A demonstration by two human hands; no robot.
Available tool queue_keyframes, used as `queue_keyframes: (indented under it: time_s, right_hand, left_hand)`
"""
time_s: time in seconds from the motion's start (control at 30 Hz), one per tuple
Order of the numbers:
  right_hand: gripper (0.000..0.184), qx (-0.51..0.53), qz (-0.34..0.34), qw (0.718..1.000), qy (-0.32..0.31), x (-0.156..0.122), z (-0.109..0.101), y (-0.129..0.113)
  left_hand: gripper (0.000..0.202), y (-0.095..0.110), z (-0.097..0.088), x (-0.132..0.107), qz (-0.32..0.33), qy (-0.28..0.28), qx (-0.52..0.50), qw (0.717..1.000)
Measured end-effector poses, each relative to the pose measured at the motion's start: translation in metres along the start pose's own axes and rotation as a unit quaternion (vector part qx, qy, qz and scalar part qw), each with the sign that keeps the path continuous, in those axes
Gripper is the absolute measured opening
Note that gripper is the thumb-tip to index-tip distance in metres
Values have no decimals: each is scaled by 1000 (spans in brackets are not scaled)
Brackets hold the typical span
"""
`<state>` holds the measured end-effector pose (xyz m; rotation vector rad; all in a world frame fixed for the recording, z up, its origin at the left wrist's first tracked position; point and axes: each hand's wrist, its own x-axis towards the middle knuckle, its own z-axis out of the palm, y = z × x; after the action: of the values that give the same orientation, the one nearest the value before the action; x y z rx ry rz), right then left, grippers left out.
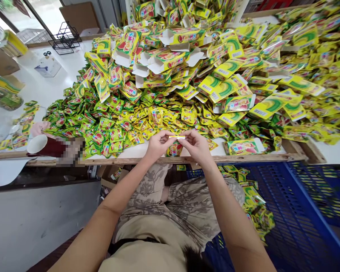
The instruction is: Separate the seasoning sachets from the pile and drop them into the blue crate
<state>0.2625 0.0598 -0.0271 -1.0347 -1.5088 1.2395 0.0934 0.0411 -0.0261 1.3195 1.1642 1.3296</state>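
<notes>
Between my two hands is a small printed carton [174,149], its white flap edge at the top pinched by the fingertips of both. My left hand [159,145] is closed on the carton's left side, and my right hand [197,146] on its right side. Much of the carton is hidden behind the fingers. Just beyond them lie loose yellow candy sachets [158,116], with green sachets [97,138] to the left. A flat-lying carton [243,146] with an open white end flap rests on the table to the right of my right hand.
Behind the sachets rises a heap of yellow cartons [170,60], several with open flaps. A dark red cup [45,146] lies at the table's left front. The wooden table edge [124,161] runs before me. Below right stands a blue crate [288,211] with filled cartons or packets.
</notes>
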Motion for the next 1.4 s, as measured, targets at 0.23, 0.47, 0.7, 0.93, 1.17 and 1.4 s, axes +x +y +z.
queue_keyframes:
  time_s: [0.23,0.47,0.7,0.93,1.17,1.4]
  right_hand:
    - [26,111,46,992,-38,3,-5,1]
    - [22,65,-10,998,-17,-7,-5,17]
    - [23,28,-51,998,19,-12,-1,26]
    - [21,11,-73,997,0,-14,-2,33]
    - [19,-38,-87,995,-19,-15,-7,34]
    - [23,-88,-89,992,-10,-16,6,28]
  left_hand:
    - [24,-4,-13,7,-44,-77,-53,995]
    - [26,-7,-23,-4,116,-103,62,986]
    - [29,-10,-16,-11,125,-50,92,987]
    - [21,-10,-13,-11,110,-42,79,990]
    - [14,-16,-14,-8,127,-43,57,989]
    - [21,-17,-6,-9,109,-29,74,991]
